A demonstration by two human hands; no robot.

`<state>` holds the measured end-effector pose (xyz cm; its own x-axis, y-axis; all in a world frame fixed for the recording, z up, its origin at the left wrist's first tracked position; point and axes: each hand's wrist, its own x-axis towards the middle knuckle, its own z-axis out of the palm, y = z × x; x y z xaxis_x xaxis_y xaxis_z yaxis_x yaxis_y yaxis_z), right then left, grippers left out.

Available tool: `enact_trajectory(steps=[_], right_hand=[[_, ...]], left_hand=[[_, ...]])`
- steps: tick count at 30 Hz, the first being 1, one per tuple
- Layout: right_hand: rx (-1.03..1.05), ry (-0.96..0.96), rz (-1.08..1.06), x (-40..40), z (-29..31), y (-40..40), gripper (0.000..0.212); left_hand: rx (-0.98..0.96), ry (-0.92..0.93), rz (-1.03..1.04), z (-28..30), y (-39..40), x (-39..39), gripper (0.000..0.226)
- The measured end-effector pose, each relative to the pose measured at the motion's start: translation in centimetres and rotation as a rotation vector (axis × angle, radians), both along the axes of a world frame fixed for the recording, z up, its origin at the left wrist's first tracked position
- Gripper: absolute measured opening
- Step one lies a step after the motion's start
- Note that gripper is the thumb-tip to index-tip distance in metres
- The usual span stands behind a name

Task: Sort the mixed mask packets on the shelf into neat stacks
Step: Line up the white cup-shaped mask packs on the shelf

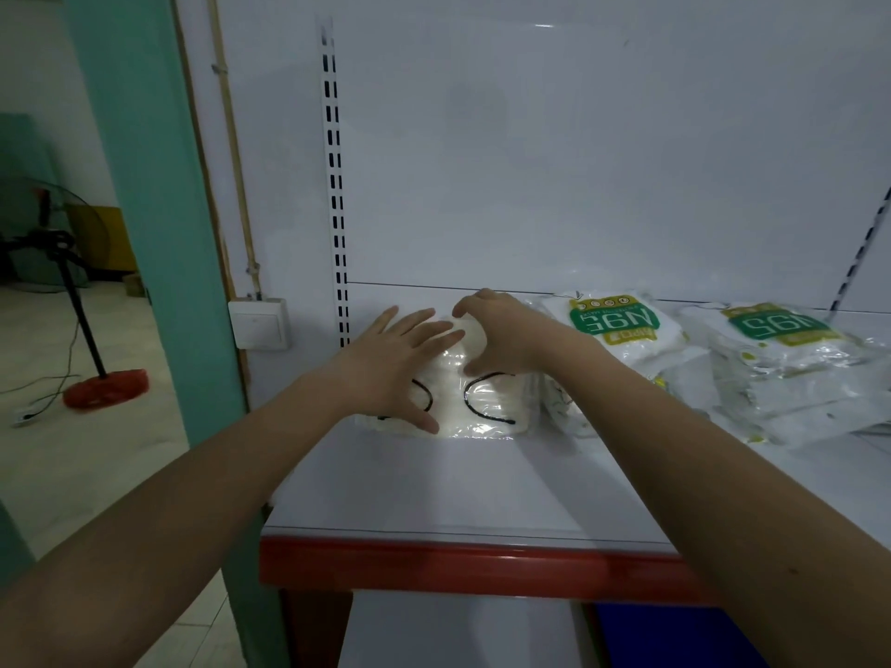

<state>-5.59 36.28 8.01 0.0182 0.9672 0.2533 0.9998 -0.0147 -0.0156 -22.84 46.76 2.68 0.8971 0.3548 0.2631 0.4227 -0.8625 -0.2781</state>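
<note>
Shelf [482, 484]: white board with a red front lip; all places below are given relative to it.

Clear packets [475, 402]: a stack at the shelf's left rear, white masks with black ear loops showing through the film. How many packets are in the stack cannot be told; both hands cover its top and rear.

Left hand [393, 366]: lies flat on the stack's left part, fingers straight and spread, gripping nothing. The packet edge beneath it is hidden.

Right hand [501, 337]: on the stack's rear right, fingers curled down over the far edge, thumb toward the near side. Fingertips are out of sight behind the packets, so whether it actually grips or only rests there cannot be told.

N95 packets [622, 332]: a green-labelled pile just right of the clear stack, mid-shelf, print upside down from this view; its lower half is hidden by the right forearm.

Second pile [790, 368]: same label, at the shelf's right end, its right side cut off by the frame edge.
</note>
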Motion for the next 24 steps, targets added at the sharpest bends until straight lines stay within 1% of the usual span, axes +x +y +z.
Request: enact_trajectory(steps=[2,3,5,7,9,10,13,15,16,17,18,20,21,22,23,24], right_hand=[[-0.119,-0.171,-0.044,-0.4,-0.9,-0.2,0.102],[-0.151,-0.216,-0.06,-0.4,-1.7,-0.2,0.109],[-0.124,-0.24,-0.051,-0.3,-2.8,-0.2,0.116],[-0.068,-0.241,-0.02,-0.2,-2.8,-0.1,0.117],[-0.026,-0.183,0.016,-0.3,-1.6,-0.2,0.111],[0.012,-0.121,0.044,-0.4,-0.9,-0.3,0.104],[0.187,0.134,0.099,-0.4,1.7,-1.2,0.072],[0.295,0.276,0.071,0.4,3.1,-2.0,0.053],[0.358,0.323,0.05,1.0,3.7,-2.6,0.043],[0.429,0.363,0.03,1.7,4.4,-3.3,0.033],[0.494,0.402,0.005,2.5,5.1,-4.0,0.024],[0.574,0.444,-0.065,4.5,6.4,-5.4,0.018],[0.577,0.437,-0.105,5.5,6.9,-6.0,0.019],[0.554,0.416,-0.143,6.6,7.1,-6.6,0.021],[0.512,0.391,-0.174,7.5,7.1,-7.0,0.023],[0.463,0.365,-0.204,8.2,6.9,-7.4,0.027]], left_hand=[[0.025,0.031,0.028,-0.5,-0.1,0.3,0.125],[0.039,0.034,0.044,-0.7,-0.2,0.4,0.125],[0.073,0.033,0.07,-0.9,-0.4,0.6,0.124],[0.086,0.025,0.083,-0.8,-0.5,0.5,0.125],[0.091,0.009,0.073,-0.6,-0.4,0.6,0.126],[0.095,0.002,0.064,-0.5,-0.4,0.6,0.126],[0.097,-0.001,0.062,0.6,-1.1,1.1,0.122],[0.076,-0.073,0.043,1.8,-2.2,1.8,0.119],[0.038,-0.167,0.021,2.5,-2.9,2.3,0.115],[-0.034,-0.303,-0.011,3.2,-3.8,2.9,0.108],[-0.143,-0.457,-0.046,4.0,-4.9,3.5,0.095],[-0.448,-0.695,-0.099,5.4,-7.2,4.7,0.057],[-0.608,-0.741,-0.116,5.6,-8.6,5.3,0.043],[-0.709,-0.757,-0.129,5.5,-9.9,5.8,0.036],[-0.729,-0.758,-0.129,5.0,-11.1,6.2,0.038],[-0.707,-0.758,-0.12,4.5,-12.0,6.8,0.045]])
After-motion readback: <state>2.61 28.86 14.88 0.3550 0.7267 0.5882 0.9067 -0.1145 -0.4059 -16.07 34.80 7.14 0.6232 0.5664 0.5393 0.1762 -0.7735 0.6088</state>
